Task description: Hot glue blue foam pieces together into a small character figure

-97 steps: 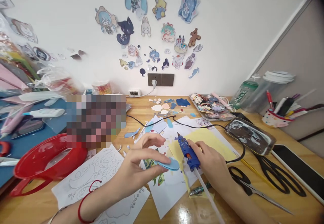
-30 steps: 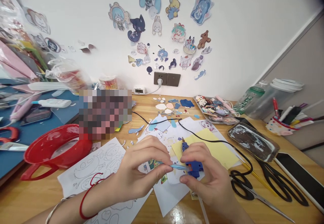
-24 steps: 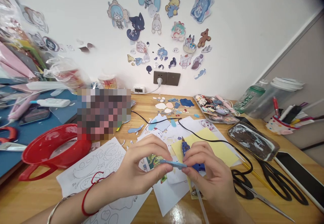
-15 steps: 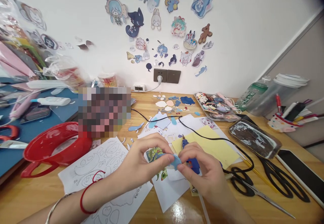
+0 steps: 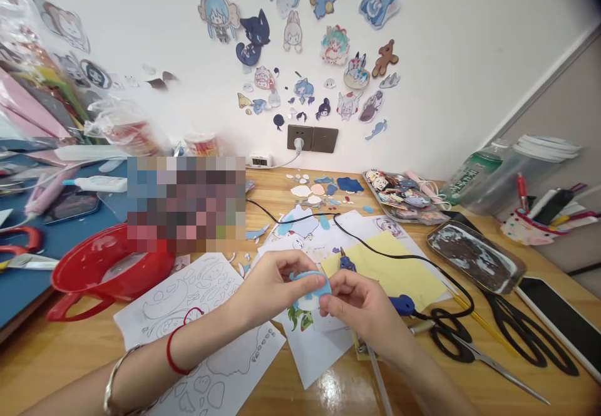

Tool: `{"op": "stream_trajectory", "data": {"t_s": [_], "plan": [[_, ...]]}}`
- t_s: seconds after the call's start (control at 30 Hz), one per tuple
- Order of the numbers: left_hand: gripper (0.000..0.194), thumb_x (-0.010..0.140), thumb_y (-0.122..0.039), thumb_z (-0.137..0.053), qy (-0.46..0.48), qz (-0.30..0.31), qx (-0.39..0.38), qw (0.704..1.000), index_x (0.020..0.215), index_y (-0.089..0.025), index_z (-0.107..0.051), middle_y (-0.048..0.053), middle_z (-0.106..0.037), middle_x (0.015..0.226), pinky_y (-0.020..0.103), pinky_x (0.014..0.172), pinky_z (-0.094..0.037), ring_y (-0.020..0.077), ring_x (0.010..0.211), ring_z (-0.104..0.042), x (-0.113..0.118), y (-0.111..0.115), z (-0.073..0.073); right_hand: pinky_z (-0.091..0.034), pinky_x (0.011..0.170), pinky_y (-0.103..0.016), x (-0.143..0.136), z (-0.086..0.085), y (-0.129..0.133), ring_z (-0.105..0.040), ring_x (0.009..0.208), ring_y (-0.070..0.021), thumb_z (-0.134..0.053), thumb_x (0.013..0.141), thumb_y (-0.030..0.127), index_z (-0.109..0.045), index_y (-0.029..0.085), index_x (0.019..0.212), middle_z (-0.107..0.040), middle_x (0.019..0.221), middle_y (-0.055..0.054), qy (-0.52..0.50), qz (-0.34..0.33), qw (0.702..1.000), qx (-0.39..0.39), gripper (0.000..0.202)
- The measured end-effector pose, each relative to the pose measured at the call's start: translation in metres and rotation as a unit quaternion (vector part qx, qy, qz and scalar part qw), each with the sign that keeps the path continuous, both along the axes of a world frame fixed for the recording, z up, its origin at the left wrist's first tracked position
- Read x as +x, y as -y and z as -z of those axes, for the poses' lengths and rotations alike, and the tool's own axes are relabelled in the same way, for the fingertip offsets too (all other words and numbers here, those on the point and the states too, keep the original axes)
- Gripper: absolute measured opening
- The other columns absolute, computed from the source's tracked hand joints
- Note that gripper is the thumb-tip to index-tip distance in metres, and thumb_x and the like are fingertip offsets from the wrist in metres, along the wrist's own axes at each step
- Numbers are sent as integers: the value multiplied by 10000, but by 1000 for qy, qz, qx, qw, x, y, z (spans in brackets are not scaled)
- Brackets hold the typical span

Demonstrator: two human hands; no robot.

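Note:
Thumb and fingers of my left hand (image 5: 282, 281) pinch a small light blue cutout (image 5: 323, 287) with a white lower part. The fingers of my right hand (image 5: 364, 306) are closed at the cutout's right edge. Both hands hold it above the papers; its far side is hidden by my fingers. Just behind my right hand lies a blue glue gun (image 5: 346, 262), with a clear glue stick (image 5: 378, 381) showing below the wrist. A sheet of line drawings (image 5: 197, 303) lies under my left forearm.
Black-handled scissors (image 5: 462, 344), a phone (image 5: 563, 322) and a stained tray (image 5: 474, 256) lie at right. A black cord (image 5: 389, 250) crosses the table. At left stands a red bowl (image 5: 103, 272). Foam scraps (image 5: 350, 185) are scattered at the back.
The light blue cutout has been turned so that its white part shows more. My right hand has shifted slightly left and stays at its edge. The view has shifted a little.

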State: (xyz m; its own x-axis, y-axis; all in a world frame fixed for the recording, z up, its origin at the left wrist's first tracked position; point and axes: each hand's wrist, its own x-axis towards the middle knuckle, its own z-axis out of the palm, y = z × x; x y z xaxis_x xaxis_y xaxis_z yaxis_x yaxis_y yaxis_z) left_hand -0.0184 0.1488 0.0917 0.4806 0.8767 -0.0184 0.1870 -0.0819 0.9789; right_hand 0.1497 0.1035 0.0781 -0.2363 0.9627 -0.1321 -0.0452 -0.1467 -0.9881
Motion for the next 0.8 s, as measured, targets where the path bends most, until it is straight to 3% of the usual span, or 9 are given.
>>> {"op": "stream_trajectory", "data": {"t_s": [0.17,0.3,0.43,0.57,0.67,0.8], "plan": [[329,810,-435,-509,39,-41,-21,998,699,-155,-643,-1,-592,619,207,502,-432,95,551,-519,-3,-6,-2,-454,597,-213,0,0,1,-605,617,-100,-685,719,300,-546,173,715,-639,633,21,-24,11,1000,-10,188],[211,719,-338,-658,88,-5,14,996,853,-174,-657,38,-655,828,233,575,-485,131,694,-588,-6,-7,-2,-470,650,-229,3,2,0,-630,725,-126,-643,768,299,-547,189,804,-670,741,-3,-28,19,999,30,151],[74,744,-230,-650,64,-2,144,988,775,-176,-689,33,-670,734,241,596,-482,131,672,-597,-6,0,-5,-477,768,-314,5,4,2,-606,855,-173,-634,770,295,-552,207,879,-656,885,-36,49,43,992,105,162],[93,743,-171,-655,31,-1,284,958,818,-192,-705,32,-683,711,232,592,-492,128,645,-613,-6,8,-7,-423,888,-396,6,2,5,-538,1005,-210,-646,756,237,-574,241,984,-610,1029,-55,119,83,962,233,239],[120,762,-154,-631,36,22,345,937,854,-189,-700,55,-689,726,231,560,-500,135,634,-624,-6,11,-6,-427,870,-401,8,0,6,-536,980,-205,-622,779,193,-613,256,889,-621,976,-41,125,90,938,310,128],[138,763,-135,-626,36,31,377,925,869,-192,-695,61,-682,717,237,548,-500,137,628,-619,-5,13,-5,-425,817,-387,8,-1,7,-530,898,-200,-621,781,168,-635,259,800,-632,855,-24,152,101,917,355,94]]}}
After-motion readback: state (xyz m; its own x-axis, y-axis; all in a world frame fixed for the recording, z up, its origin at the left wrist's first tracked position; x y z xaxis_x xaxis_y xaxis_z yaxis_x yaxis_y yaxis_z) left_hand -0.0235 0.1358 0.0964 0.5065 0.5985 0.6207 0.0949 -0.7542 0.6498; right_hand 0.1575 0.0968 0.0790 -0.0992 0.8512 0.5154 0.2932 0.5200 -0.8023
